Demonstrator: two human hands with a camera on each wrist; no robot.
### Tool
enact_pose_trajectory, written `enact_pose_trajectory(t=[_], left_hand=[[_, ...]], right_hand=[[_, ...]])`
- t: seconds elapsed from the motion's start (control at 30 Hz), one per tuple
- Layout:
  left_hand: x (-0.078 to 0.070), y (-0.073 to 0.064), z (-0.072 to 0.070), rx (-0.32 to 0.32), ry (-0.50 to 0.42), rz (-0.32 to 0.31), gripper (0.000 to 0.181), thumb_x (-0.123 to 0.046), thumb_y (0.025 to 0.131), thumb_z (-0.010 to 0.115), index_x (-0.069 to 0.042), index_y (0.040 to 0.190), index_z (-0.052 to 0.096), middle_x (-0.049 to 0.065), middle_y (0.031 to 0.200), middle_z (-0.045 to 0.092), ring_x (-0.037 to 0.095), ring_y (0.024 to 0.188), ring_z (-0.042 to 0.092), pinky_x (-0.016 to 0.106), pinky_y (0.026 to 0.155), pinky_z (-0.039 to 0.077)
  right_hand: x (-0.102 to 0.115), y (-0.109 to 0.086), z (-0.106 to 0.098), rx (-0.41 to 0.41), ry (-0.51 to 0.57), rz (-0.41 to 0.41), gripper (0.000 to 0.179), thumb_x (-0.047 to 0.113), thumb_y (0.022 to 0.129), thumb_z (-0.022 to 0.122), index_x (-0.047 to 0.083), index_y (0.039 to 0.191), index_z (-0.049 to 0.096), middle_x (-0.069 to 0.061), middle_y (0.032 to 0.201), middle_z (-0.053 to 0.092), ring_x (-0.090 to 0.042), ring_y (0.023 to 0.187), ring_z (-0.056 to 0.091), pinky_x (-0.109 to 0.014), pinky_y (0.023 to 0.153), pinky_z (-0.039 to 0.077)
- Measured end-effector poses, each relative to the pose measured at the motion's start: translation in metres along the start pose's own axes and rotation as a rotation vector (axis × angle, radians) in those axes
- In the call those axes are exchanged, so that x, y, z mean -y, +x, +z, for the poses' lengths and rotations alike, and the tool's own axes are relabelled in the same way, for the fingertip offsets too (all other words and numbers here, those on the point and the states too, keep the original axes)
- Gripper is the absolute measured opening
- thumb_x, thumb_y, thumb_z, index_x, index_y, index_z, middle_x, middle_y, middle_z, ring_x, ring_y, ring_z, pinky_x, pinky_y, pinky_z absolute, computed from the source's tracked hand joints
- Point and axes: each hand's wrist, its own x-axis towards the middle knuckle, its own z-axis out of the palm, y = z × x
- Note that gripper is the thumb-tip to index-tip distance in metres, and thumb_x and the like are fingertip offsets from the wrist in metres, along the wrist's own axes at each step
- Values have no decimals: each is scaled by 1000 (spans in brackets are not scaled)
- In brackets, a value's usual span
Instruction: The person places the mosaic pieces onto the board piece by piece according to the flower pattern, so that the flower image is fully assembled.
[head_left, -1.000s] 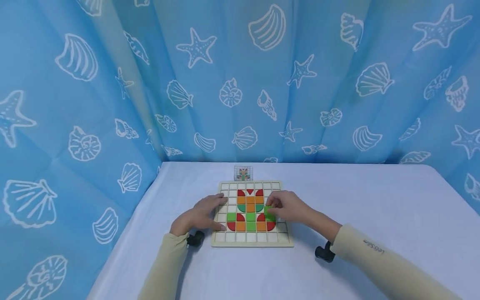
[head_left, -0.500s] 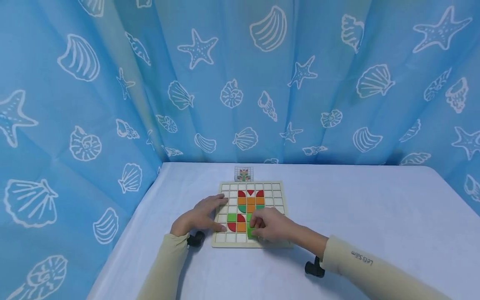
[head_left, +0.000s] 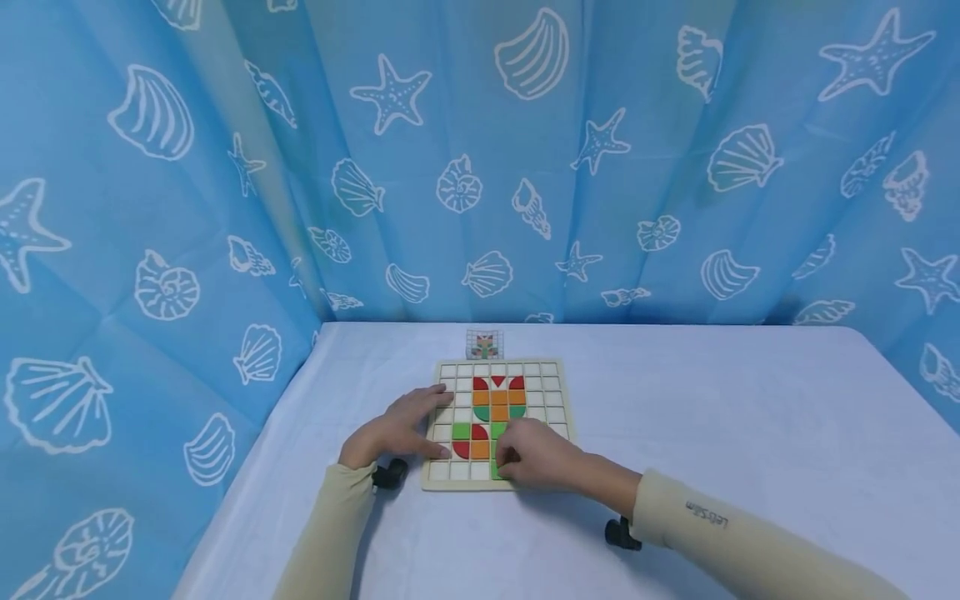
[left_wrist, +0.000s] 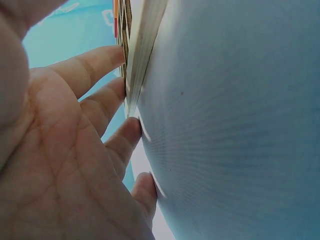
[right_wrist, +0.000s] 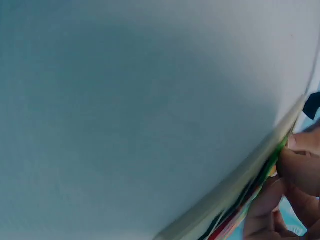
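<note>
A square wooden grid board [head_left: 450,487] lies on the table, with red, orange, green and white pieces forming a flower-like pattern. My left hand [head_left: 392,429] rests on its left edge, fingers spread and fairly straight. In the left wrist view, two fingertips [left_wrist: 116,54] touch the board's side while lower ones reach the cloth. My right hand [head_left: 536,457] is over the lower middle of the board. Its thumb and fingers pinch a light green square tile [head_left: 496,472] at the bottom row, under the green stem. The hand hides the pattern's lower right part.
Behind the board lies a small printed pattern card [head_left: 485,344] showing a similar flower on a grid. White cloth covers the table [head_left: 712,400]. A blue curtain [head_left: 450,242] with shell and starfish prints hangs along the back and left.
My right hand has carried the green tile leftward and toward me, from the pattern's right side to the bottom row's middle, where it now sits lower. My left hand stays put.
</note>
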Motion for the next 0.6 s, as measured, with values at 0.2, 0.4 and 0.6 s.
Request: enact_pose_trajectory(t=[0.2, 0.4, 0.6], left_hand=[[-2, 6, 2, 5, -10, 23, 91, -37, 78, 83, -16, 153, 37, 9, 164, 25, 32, 152, 20, 54, 122, 19], [2, 6, 4, 9, -53, 5, 93, -36, 78, 84, -16, 154, 35, 7, 165, 23, 33, 152, 17, 55, 122, 19], [12, -6, 4, 33, -127, -62, 92, -30, 79, 84, -17, 155, 34, 5, 166, 20, 30, 153, 16, 53, 121, 24]], right_hand=[[-2, -6, -2, 15, 14, 16, 6, 15, 82, 80, 16, 87, 76, 12, 78, 63, -7, 77, 52, -19, 68, 49], [-13, -10, -11, 5, 139, 66, 9, 21, 88, 75, 17, 95, 74, 12, 83, 64, -9, 79, 56, -22, 70, 51], [-33, -20, -25, -108, 162, 54, 6, 18, 93, 69, 14, 95, 73, 9, 85, 66, -10, 76, 57, -21, 66, 51]])
